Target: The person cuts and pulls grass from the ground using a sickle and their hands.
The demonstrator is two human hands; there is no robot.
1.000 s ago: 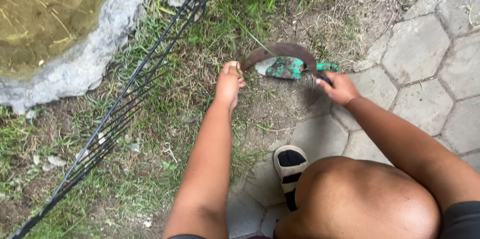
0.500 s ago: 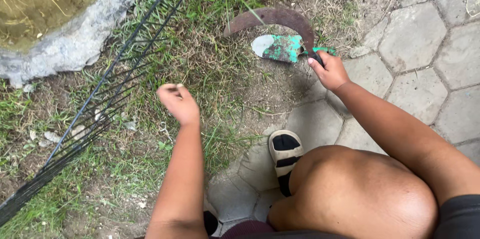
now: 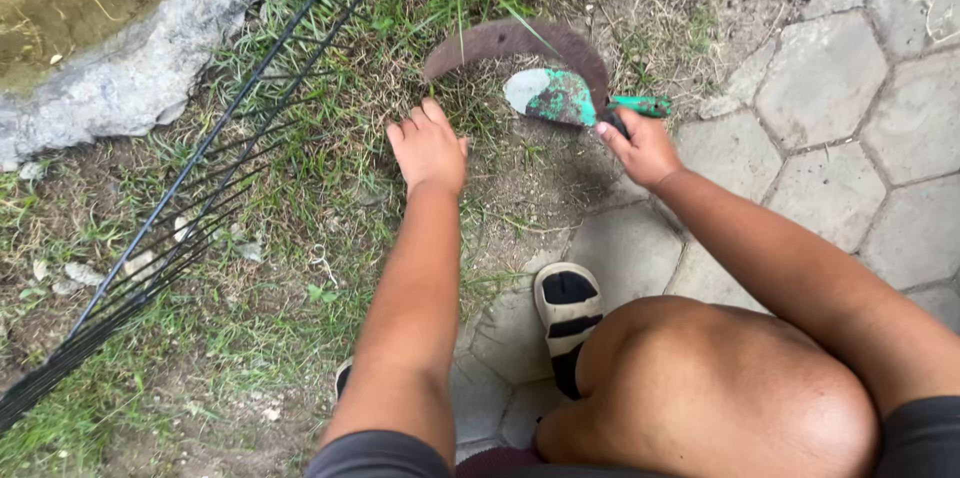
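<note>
Here, largest first: grey hexagonal paving stones (image 3: 820, 78) spread beyond and beside the right-hand fingers, a bare knee and a white-and-black sandal (image 3: 568, 310) on them. A patchy grass strip (image 3: 300, 138) lies under and around the left fingers. A grey concrete pond rim (image 3: 140, 68) sits far out past the left fingers, black wire fence panel (image 3: 200, 178) between rim and fingers. The rusty curved sickle blade (image 3: 520, 38) arcs just ahead of both sets of fingertips, a green chipped-paint trowel (image 3: 560, 98) right under it. Right hand (image 3: 640, 148): fingers curled tight around the tool handle, green handle end poking out past them; which tool each handle belongs to, cannot tell. Left hand (image 3: 430, 148): palm down, fingers loosely spread on grass, gripping nothing visible, blade tip close to fingertips.
</note>
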